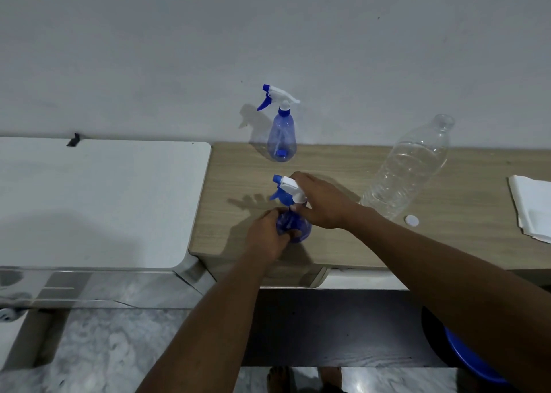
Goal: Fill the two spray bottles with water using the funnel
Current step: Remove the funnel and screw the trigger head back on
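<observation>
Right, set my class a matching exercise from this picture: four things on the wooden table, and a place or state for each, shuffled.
Things:
1 near spray bottle
2 far spray bottle
3 clear water bottle
4 white cap

States:
A lies flat on the table
B gripped by left hand and right hand
C stands uncapped
D stands untouched by the wall

Pairs: 1-B, 2-D, 3-C, 4-A.

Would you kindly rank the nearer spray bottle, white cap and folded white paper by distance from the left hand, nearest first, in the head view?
1. Nearer spray bottle: held in the left hand.
2. White cap: on the table, rightward.
3. Folded white paper: far right edge.
</observation>
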A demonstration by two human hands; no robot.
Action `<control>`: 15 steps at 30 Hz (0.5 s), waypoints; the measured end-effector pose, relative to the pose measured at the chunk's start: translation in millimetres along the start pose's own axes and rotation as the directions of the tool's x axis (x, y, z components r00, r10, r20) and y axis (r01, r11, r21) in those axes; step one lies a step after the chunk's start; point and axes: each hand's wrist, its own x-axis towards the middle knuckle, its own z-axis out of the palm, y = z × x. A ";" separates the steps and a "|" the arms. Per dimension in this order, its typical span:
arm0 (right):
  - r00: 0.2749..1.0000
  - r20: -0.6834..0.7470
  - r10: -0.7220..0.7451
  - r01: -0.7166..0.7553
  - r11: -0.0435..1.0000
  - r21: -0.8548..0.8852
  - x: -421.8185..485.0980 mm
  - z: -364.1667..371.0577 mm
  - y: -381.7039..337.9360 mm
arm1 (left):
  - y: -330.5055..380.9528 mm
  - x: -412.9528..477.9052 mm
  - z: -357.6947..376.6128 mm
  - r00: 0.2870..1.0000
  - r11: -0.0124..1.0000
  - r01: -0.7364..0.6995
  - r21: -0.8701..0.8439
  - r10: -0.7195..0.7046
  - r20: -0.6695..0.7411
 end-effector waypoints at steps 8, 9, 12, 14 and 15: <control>0.989 -0.149 0.010 -0.030 0.991 -0.132 0.1 17.5 -1.0 | -2.6 -0.7 1.7 1.000 1.000 -0.007 0.021 0.007 -0.016; 0.985 -0.170 0.012 -0.034 0.992 -0.123 -0.4 20.2 -1.4 | -2.7 -0.4 1.7 1.000 1.000 -0.003 0.021 0.003 -0.022; 0.983 -0.183 -0.020 0.011 0.999 -0.051 -2.1 21.0 -1.4 | -4.3 0.7 0.2 0.999 0.999 -0.021 0.039 0.022 -0.033; 0.986 -0.166 0.006 -0.010 1.000 -0.024 -1.8 19.3 -2.0 | -4.0 0.9 -0.1 0.999 0.999 -0.035 0.031 0.036 -0.030; 0.984 -0.175 0.028 -0.038 0.998 -0.054 -1.8 19.9 -2.0 | -4.0 1.3 0.8 0.999 0.999 -0.037 0.029 0.038 -0.026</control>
